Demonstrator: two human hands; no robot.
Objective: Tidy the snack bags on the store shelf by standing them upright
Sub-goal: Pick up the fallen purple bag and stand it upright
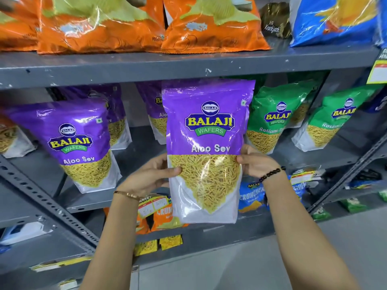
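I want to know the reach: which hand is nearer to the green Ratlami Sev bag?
Right. The right hand holds the held Aloo Sev bag just below-left of the green bag; the left hand is on the far side.

One head-worn wide-angle view faces forward and slightly down, close to the grey metal store shelf (pixel 188 65); both forearms reach in from the lower edge, upper shelf cropped.
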